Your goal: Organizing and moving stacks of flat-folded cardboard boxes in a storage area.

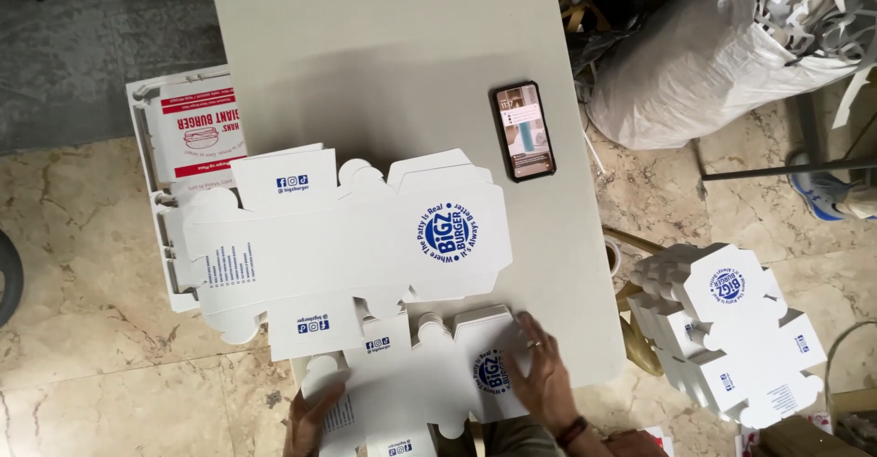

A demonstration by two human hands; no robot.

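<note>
We pressed our right hand (544, 375) flat, fingers spread, on a white die-cut carton blank (429, 379) at the bench's (393, 55) near edge; our left hand (311, 420) gripped its lower left edge. Another blank (347, 247), with a blue round logo, lay just beyond, a phone (524, 130) further off.

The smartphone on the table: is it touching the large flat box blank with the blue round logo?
Apart. The head view shows bare table between the smartphone and the flat box blank.

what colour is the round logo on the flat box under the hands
Blue on the white flat box, best seen in the head view.
</note>
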